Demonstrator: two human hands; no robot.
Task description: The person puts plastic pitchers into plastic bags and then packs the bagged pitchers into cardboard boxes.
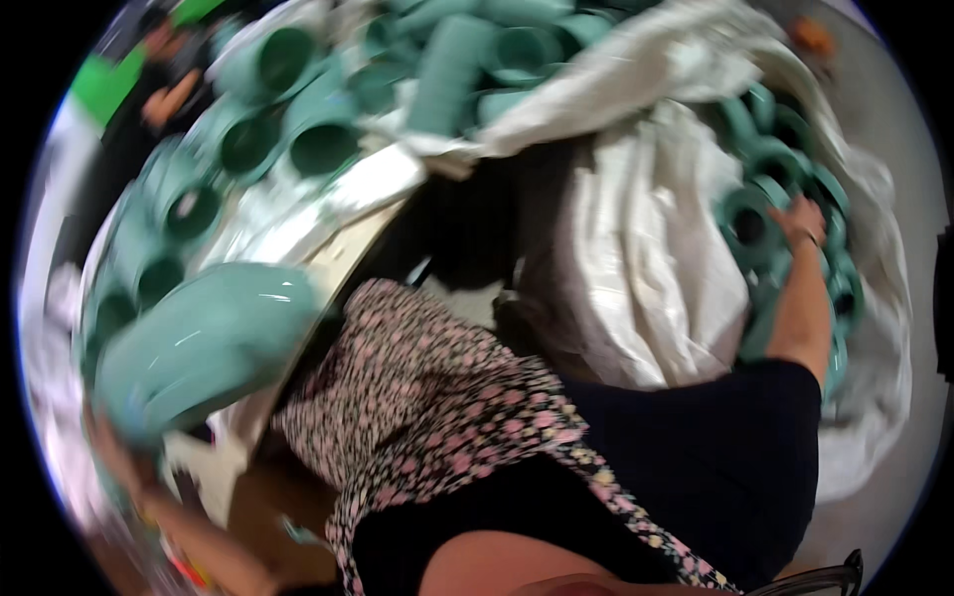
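At the left, my left hand [121, 459] is at the lower end of a large glossy teal hollow piece [209, 343], which tilts across the table edge. Motion smears this hand and its fingers are partly hidden, but it appears to grip the piece. Stretched far out to the right, my right hand [801, 221] reaches into a white woven sack [879, 328]. Its fingers close over the rim of a teal tubular piece [747, 223] with a dark round opening. Several similar pieces lie around it in the sack.
Many teal tubes [323, 134] are piled along the far side and left. A pale board edge [363, 238] runs diagonally beside me, with crumpled clear plastic [263, 223] near it. White sack cloth [646, 258] hangs in folds. Another person [171, 74] is at the far left.
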